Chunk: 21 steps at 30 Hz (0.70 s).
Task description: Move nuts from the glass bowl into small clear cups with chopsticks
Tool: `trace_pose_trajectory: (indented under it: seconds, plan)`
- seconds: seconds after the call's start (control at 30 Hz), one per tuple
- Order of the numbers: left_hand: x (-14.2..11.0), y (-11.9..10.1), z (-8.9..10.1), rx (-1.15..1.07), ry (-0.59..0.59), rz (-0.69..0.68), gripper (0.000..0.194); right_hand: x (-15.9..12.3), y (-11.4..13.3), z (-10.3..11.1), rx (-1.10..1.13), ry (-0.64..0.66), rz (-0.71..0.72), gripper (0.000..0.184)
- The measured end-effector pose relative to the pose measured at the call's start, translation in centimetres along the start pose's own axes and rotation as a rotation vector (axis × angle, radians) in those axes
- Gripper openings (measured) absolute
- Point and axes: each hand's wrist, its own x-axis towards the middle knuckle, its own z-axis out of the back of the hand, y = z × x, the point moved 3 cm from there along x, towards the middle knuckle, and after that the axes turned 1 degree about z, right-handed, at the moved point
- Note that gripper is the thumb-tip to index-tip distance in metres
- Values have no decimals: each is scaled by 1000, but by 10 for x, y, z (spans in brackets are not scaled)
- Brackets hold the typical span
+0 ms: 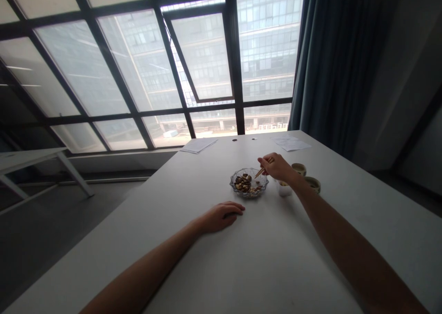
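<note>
Head view: the right hand [276, 167] grasps wooden chopsticks [261, 171], their tips reaching past the rim of a cut-glass dish [249, 183] of mixed nuts [243, 184] on a white table [214, 263]. The left hand [221, 216] rests empty and loosely curled on the tabletop, near the dish. Just beyond the right hand stand a small white cup [285, 189] and two ceramic cups [299, 169].

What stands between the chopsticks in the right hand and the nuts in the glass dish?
Nothing visible does. The chopsticks held in the right hand cross over the rim of the glass dish, with their tips over the nuts. Exact tip height is hard to tell.
</note>
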Motion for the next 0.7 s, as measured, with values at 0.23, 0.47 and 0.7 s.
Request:
trace_pose_trajectory:
  seconds: [0.23,0.47,0.7]
  plan:
    - [1,0,1,-13,-9,-13,28,-2,1,1,-23,67,-42,38]
    - [0,-1,1,-8,-3,-12,28,0,1,-1,-60,33,-50,42]
    - [0,0,0,-6,8,-10,29,0,-1,1,-60,19,-41,39]
